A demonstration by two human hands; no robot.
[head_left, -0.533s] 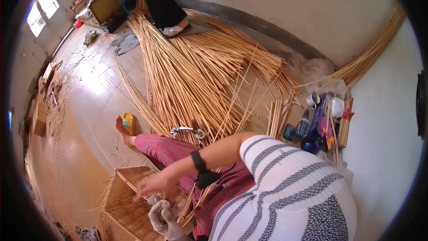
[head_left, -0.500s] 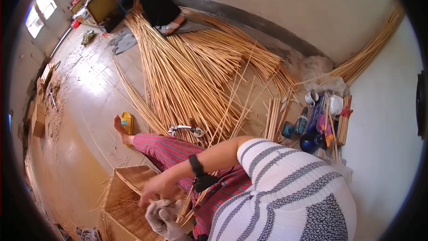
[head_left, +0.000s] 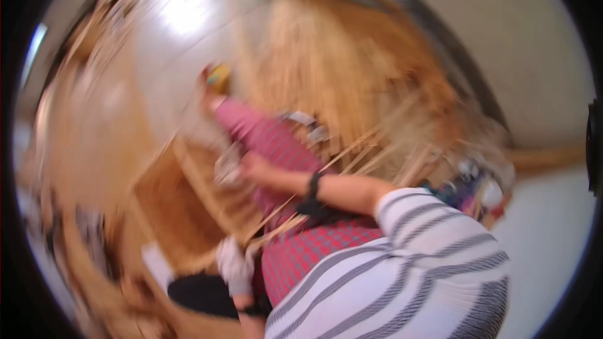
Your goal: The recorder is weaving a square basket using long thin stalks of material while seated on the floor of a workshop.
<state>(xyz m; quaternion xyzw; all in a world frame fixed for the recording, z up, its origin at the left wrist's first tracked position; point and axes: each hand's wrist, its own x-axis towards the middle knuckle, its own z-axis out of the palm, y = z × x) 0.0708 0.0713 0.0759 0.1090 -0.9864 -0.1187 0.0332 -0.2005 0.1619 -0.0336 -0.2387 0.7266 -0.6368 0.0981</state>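
Motion smears the whole view. My bare right hand (head_left: 254,168), a black band at its wrist, reaches over my leg beside a woven box-shaped basket. Its fingers appear closed on a crumpled whitish cloth-like thing (head_left: 227,167), whose exact kind is too blurred to tell. My left hand (head_left: 234,263), in a whitish glove, is low at the basket's near rim; its fingers are too smeared to read. The brown basket (head_left: 212,182) lies tilted in front of my lap. Thin pale strips (head_left: 279,229) cross my lap between basket and body.
A large spread of long tan canes (head_left: 326,56) covers the floor ahead. A yellow slipper (head_left: 219,78) is at my outstretched foot. Bottles and tools (head_left: 461,188) cluster by the right wall. A black rounded thing (head_left: 201,295) and a white piece (head_left: 157,267) lie near the basket.
The view has swung, blurring everything. My hands, close together before, are now apart, the right farther forward. The whitish thing now shows at my right fingers; the basket appears turned.
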